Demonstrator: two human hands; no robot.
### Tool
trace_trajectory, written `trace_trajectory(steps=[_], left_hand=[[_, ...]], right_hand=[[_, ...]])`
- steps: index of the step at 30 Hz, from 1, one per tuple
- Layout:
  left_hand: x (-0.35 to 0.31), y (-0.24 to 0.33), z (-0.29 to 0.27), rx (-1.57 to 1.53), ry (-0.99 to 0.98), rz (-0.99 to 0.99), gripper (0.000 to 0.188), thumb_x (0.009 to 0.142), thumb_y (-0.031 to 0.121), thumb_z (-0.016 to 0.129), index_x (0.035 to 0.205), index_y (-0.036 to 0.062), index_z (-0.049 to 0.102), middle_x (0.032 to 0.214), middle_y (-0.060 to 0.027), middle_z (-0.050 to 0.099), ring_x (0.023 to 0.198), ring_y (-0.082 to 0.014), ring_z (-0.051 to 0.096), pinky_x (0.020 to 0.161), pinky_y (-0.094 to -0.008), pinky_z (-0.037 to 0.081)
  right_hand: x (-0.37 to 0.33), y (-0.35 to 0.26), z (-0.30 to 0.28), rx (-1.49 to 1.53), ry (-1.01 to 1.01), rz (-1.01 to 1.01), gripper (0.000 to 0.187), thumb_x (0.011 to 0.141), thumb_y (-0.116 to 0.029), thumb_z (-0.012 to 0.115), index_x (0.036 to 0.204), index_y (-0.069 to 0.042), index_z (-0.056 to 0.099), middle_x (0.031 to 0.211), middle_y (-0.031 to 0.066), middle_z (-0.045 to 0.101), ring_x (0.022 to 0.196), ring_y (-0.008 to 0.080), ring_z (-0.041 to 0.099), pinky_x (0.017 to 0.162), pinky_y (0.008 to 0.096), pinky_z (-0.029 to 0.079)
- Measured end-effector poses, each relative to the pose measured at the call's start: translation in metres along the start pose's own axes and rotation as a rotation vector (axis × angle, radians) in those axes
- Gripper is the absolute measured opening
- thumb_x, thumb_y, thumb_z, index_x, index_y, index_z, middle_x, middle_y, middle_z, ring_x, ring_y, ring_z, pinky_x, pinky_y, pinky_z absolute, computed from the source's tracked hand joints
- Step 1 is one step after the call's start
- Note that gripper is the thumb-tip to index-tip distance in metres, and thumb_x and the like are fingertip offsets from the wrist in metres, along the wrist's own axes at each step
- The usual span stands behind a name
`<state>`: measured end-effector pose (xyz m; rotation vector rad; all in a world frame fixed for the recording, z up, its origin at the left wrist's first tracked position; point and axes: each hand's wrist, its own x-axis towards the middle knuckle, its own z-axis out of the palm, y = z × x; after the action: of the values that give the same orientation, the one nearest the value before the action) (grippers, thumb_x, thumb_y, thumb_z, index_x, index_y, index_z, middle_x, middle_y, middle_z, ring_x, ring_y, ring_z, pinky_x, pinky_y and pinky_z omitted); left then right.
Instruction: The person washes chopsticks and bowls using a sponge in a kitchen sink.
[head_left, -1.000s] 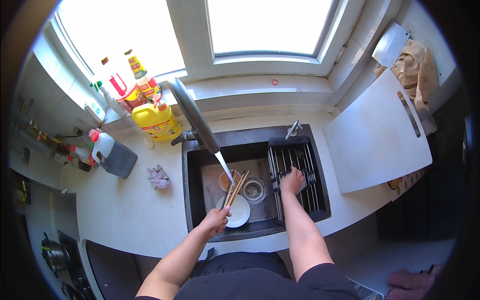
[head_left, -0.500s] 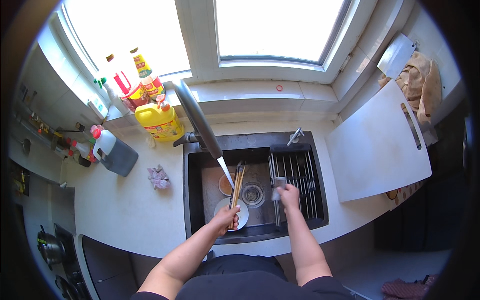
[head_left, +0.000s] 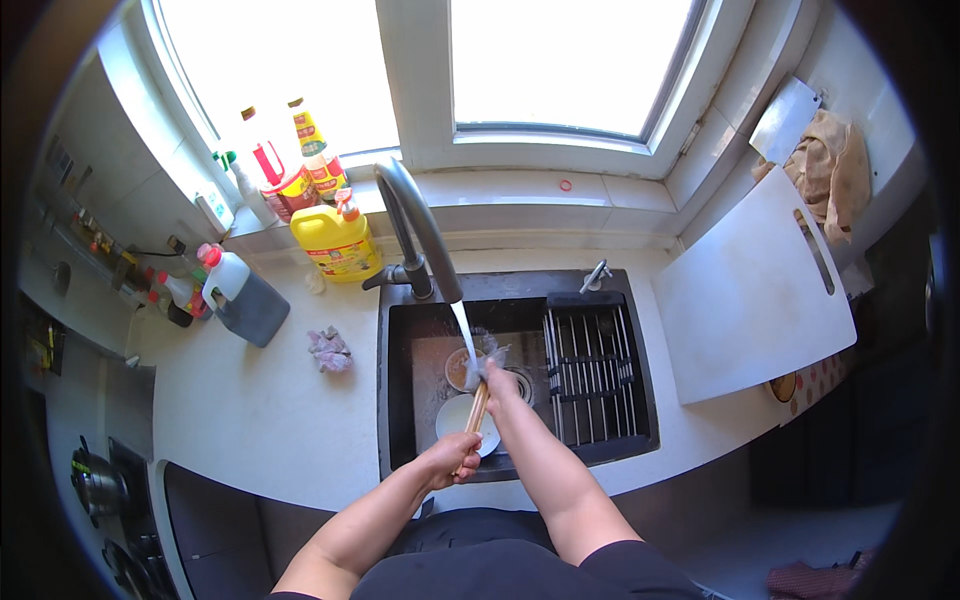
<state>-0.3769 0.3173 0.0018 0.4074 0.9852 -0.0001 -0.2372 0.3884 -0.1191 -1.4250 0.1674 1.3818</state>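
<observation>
A bundle of wooden chopsticks (head_left: 479, 408) is gripped at its near end by my left hand (head_left: 456, 458), above the front of the dark sink (head_left: 395, 400). My right hand (head_left: 498, 384) closes on a pale greyish cloth (head_left: 490, 357) at the far end of the bundle. Water runs from the grey faucet (head_left: 440, 262) onto the cloth and splashes. The chopsticks' far tips are hidden by the cloth and water. Below my hands lie a white bowl (head_left: 452, 417) and a smaller bowl (head_left: 457, 371) with an orange-brown inside. My right hand partly covers the drain (head_left: 525, 385).
A metal-barred drying rack (head_left: 590, 385) spans the sink's right side. Farther right leans a white cutting board (head_left: 755, 300). Left of the sink are a yellow jug (head_left: 335, 248), a crumpled purplish cloth (head_left: 330, 350) and a dark-filled jug (head_left: 250, 305).
My right hand has moved left with the cloth, from over the drying rack to the chopsticks under the water. My left hand still grips the chopsticks.
</observation>
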Motion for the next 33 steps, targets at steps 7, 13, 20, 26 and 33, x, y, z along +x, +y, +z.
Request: trace_trajectory(steps=[7, 13, 20, 26, 33], left_hand=[[-0.004, -0.015, -0.001, 0.253, 0.261, 0.211, 0.026, 0.095, 0.032, 0.041, 0.095, 0.006, 0.046, 0.057, -0.0005, 0.047, 0.04, -0.0105, 0.04, 0.038, -0.0242, 0.039], [0.008, -0.026, -0.017, 0.489, 0.444, 0.344, 0.038, 0.094, 0.04, 0.043, 0.083, 0.0052, 0.052, 0.053, 0.0007, 0.041, 0.038, -0.0101, 0.036, 0.035, -0.026, 0.026], [-0.002, 0.005, -0.029, 0.228, 0.189, 0.031, 0.047, 0.086, 0.058, 0.048, 0.068, 0.0167, 0.035, 0.046, 0.0064, 0.026, 0.035, -0.0053, 0.022, 0.034, -0.0224, 0.015], [-0.015, -0.008, -0.007, 0.024, 0.008, -0.063, 0.039, 0.091, 0.043, 0.05, 0.067, 0.0176, 0.033, 0.046, 0.0087, 0.024, 0.035, -0.0039, 0.021, 0.033, -0.0203, 0.014], [-0.015, -0.022, 0.002, 0.213, 0.098, 0.021, 0.026, 0.092, 0.032, 0.052, 0.08, 0.0115, 0.04, 0.053, 0.0041, 0.036, 0.039, -0.0069, 0.035, 0.034, -0.0212, 0.028]], right_hand=[[0.013, -0.004, -0.005, 0.137, -0.043, -0.052, 0.018, 0.09, -0.014, 0.055, 0.097, 0.003, 0.056, 0.091, 0.0101, 0.06, 0.077, 0.0211, 0.059, 0.073, 0.0355, 0.05], [0.002, 0.019, -0.025, 0.259, -0.354, 0.063, 0.011, 0.088, -0.006, 0.055, 0.098, -0.002, 0.054, 0.089, 0.0084, 0.06, 0.08, 0.0213, 0.06, 0.077, 0.0361, 0.051], [-0.078, 0.024, -0.006, 0.14, -0.496, 0.206, 0.008, 0.085, -0.006, 0.059, 0.091, -0.003, 0.054, 0.081, 0.0056, 0.059, 0.072, 0.0175, 0.06, 0.068, 0.0336, 0.052], [-0.017, 0.0, -0.009, 0.078, -0.145, 0.044, 0.008, 0.087, -0.009, 0.058, 0.09, -0.002, 0.057, 0.081, 0.007, 0.059, 0.07, 0.0192, 0.058, 0.062, 0.0357, 0.051], [0.014, -0.005, -0.022, -0.508, 0.166, -0.28, 0.034, 0.085, -0.027, 0.06, 0.093, 0.006, 0.059, 0.089, 0.021, 0.062, 0.08, 0.0325, 0.061, 0.073, 0.0404, 0.047]])
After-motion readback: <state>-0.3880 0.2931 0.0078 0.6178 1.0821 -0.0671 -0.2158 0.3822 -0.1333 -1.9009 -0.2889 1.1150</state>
